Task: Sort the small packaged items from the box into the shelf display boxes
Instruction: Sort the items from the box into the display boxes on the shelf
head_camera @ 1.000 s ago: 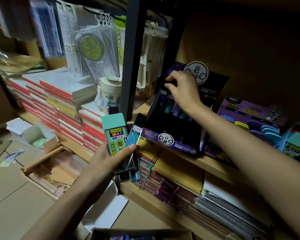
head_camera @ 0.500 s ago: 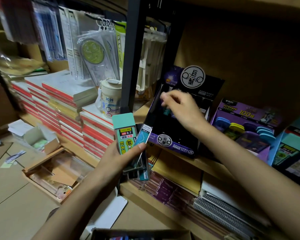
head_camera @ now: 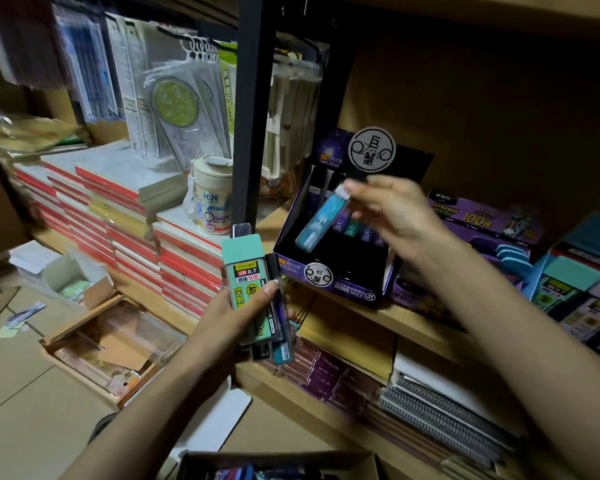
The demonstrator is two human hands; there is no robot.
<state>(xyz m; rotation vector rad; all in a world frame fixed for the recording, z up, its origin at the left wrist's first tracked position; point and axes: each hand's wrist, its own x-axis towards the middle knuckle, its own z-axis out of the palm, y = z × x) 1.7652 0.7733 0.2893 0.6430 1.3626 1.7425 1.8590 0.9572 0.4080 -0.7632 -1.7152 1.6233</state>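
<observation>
Red-spined notebooks [head_camera: 118,216] are stacked at left, with a white cup [head_camera: 211,199] marked 2026 set on one pile beside a black post [head_camera: 253,98]. Packaged ruler sets [head_camera: 177,109] are hung above. Spiral notebooks [head_camera: 440,417] are laid on the lower shelf [head_camera: 291,386]; a wooden tray [head_camera: 108,344] is set on the floor [head_camera: 21,393].

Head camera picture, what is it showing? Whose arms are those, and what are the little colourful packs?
There is no machine here. A person wears a camera on the head, so you look down along their own two arms. The left hand grips a bundle of small packs, with a green one on top marked 2B 0.7. The fingers of the right hand pinch a blue pack, tilted, above a black and purple display box that stands on a wooden shelf. More little packs stand in a row inside that box. At the bottom edge is an open cardboard box with more items in it.
</observation>
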